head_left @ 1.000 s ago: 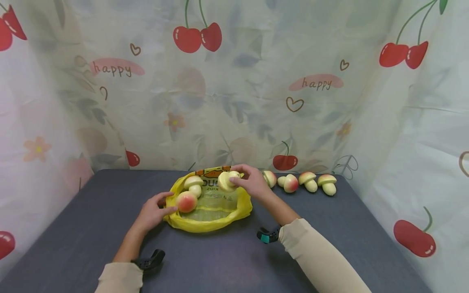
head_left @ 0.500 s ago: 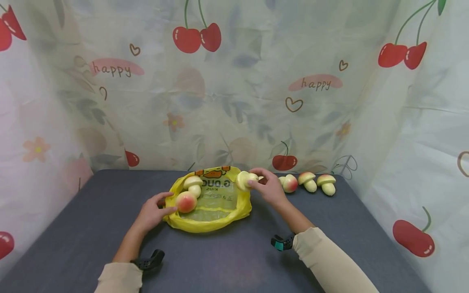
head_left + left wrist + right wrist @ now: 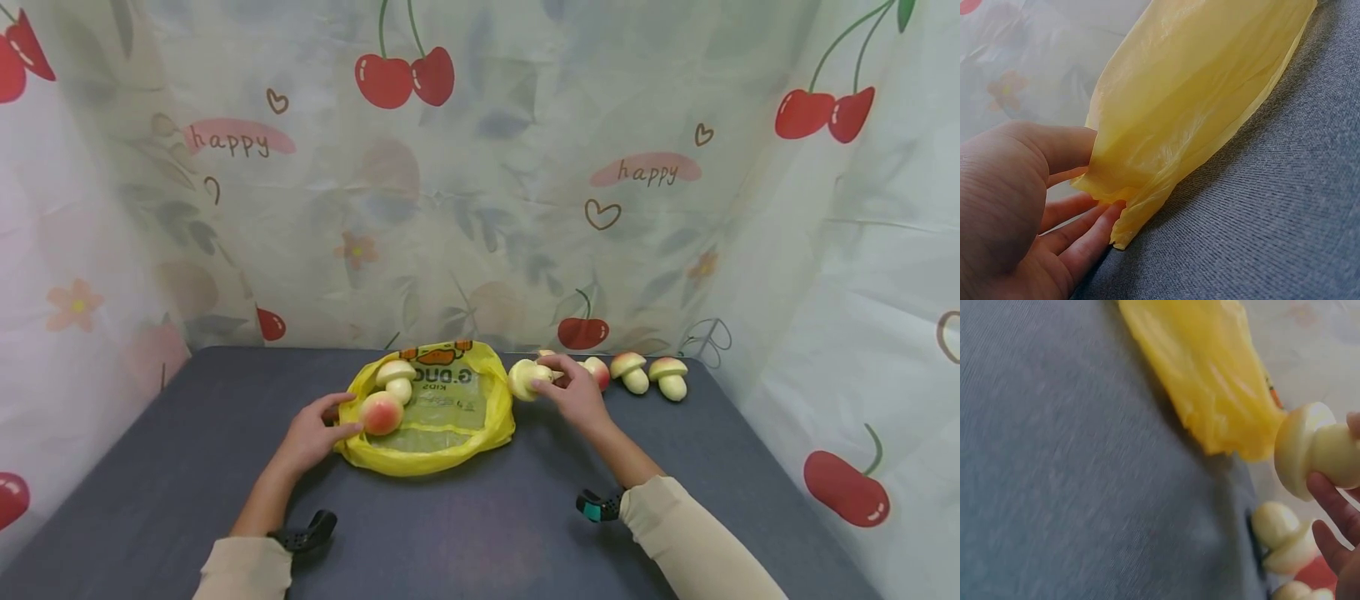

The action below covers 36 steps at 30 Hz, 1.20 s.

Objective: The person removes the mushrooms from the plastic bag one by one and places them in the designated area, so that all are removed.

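Note:
A yellow plastic bag [image 3: 438, 462] lies with its mouth spread wide on the dark table. Two toy mushrooms are inside at its left: one with a pinkish-red cap [image 3: 381, 414] faces up, and a pale one [image 3: 395, 375] sits behind it. My left hand [image 3: 311, 433] holds the bag's left edge; the left wrist view shows fingers and thumb around the yellow film [image 3: 1204, 94]. Just off the bag's right rim, my right hand [image 3: 577, 400] pinches another toy mushroom [image 3: 525, 380] by its stem, the pale cap underside pointing left. The right wrist view shows this held mushroom [image 3: 1304, 450] close up.
To the right stand more toy mushrooms in a row along the table's back edge, including a red-capped one [image 3: 597, 372] partly behind my right hand and two others [image 3: 632, 372] [image 3: 669, 377]. A cherry-print curtain [image 3: 480, 208] hangs behind and at both sides.
My right hand has moved right with the mushroom, from over the bag's opening to just beyond its right rim. My left hand and the bag have stayed in place.

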### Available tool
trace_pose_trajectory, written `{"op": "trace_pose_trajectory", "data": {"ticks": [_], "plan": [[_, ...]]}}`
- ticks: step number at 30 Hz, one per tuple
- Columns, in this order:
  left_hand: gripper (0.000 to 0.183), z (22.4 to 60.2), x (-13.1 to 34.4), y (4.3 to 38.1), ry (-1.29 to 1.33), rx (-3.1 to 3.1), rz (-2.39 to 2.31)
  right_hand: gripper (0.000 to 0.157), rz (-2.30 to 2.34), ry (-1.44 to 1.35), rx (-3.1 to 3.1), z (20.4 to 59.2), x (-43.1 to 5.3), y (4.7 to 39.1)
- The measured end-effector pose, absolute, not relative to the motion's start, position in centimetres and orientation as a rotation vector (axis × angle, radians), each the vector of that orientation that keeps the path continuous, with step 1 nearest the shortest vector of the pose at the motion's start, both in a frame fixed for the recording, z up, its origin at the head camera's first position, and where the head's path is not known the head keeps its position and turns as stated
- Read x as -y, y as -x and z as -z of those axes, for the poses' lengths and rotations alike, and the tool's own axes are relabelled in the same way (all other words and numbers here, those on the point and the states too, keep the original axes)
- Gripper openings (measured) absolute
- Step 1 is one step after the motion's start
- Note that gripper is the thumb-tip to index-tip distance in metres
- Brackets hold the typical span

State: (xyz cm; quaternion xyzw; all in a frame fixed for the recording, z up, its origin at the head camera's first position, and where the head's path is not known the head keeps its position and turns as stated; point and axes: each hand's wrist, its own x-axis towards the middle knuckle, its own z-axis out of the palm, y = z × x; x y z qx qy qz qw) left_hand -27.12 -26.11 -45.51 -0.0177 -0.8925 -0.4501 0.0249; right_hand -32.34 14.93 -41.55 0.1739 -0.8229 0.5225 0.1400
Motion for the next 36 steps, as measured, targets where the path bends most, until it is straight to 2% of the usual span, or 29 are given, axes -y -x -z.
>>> {"op": "trace_pose_trajectory", "data": {"ticks": [11, 18, 25, 36], "plan": [[0.063, 45.7, 26.1, 27.1, 0.056, 2.763, 1.4, 0.036, -1.276, -0.432, 2.522, 43.8, -17.1, 33.0], [0.061, 45.8, 26.2, 27.2, 0.054, 2.761, 1.39, 0.038, -1.054, -0.599, 2.612, 43.9, -17.6, 32.9], [0.061, 45.8, 26.0, 27.3, 0.033, 2.754, 1.389, 0.031, -0.923, -0.745, 2.6, 43.6, -17.9, 32.5], [0.062, 45.5, 25.8, 27.0, 0.032, 2.76, 1.386, 0.028, -0.844, -0.684, 2.613, 43.6, -18.7, 31.5]]}}
